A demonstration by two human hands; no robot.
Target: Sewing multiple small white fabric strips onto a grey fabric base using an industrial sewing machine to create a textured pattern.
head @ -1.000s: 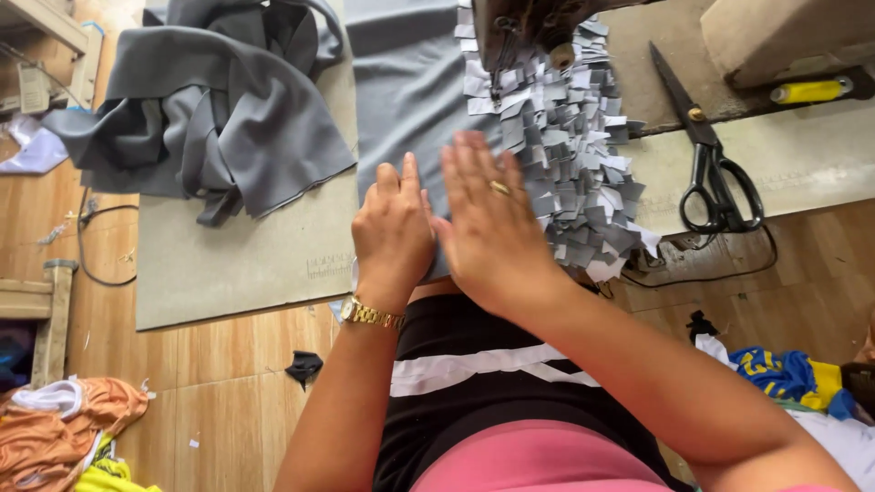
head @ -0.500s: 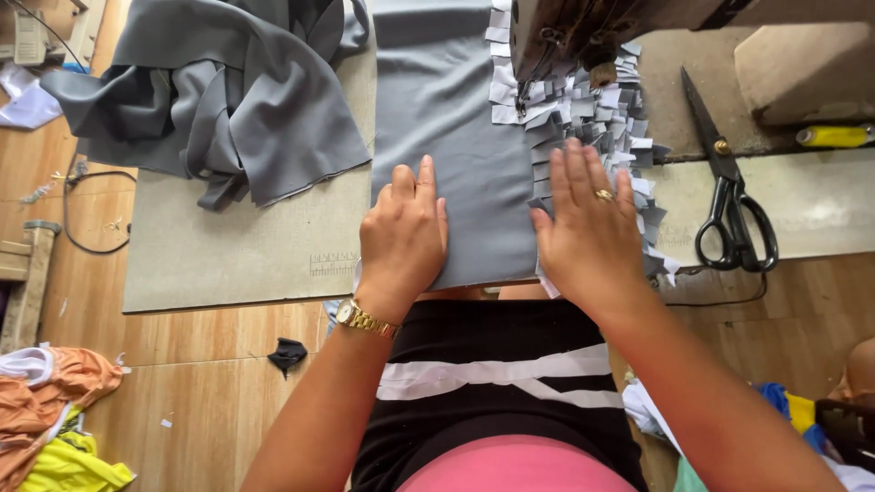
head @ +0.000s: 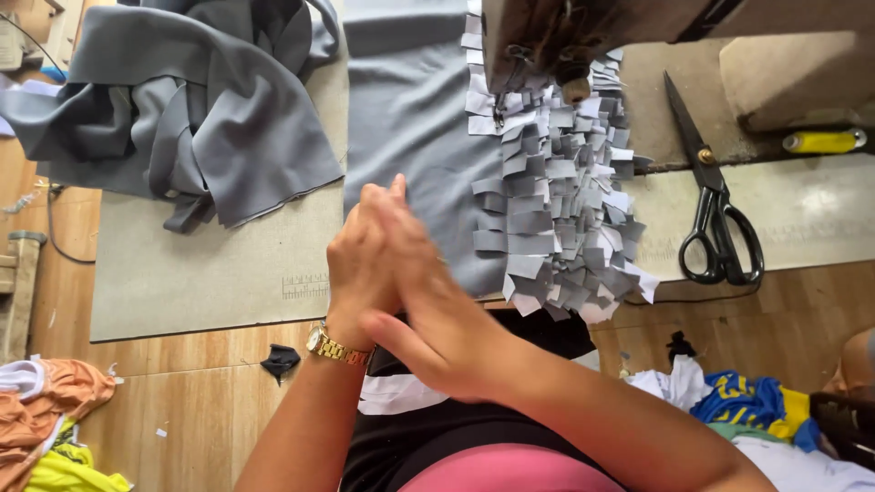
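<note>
Smoothing step: left hand and right hand pressed together, flat, over grey cloth on desk; next move calls for even spreading beside fringe strips

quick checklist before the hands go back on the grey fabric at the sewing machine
1. Left hand and right hand clear of the sewing machine head: ok.
2. Grey fabric panel lying flat: ok.
3. Ruffled strip rows sitting under the machine head: ok.
4. Scissors off the fabric: ok, closed, on the table to the right.
5. Loose grey cloth pile apart from the panel: cannot tell, edges close.
6. Needle position: cannot tell.
</note>
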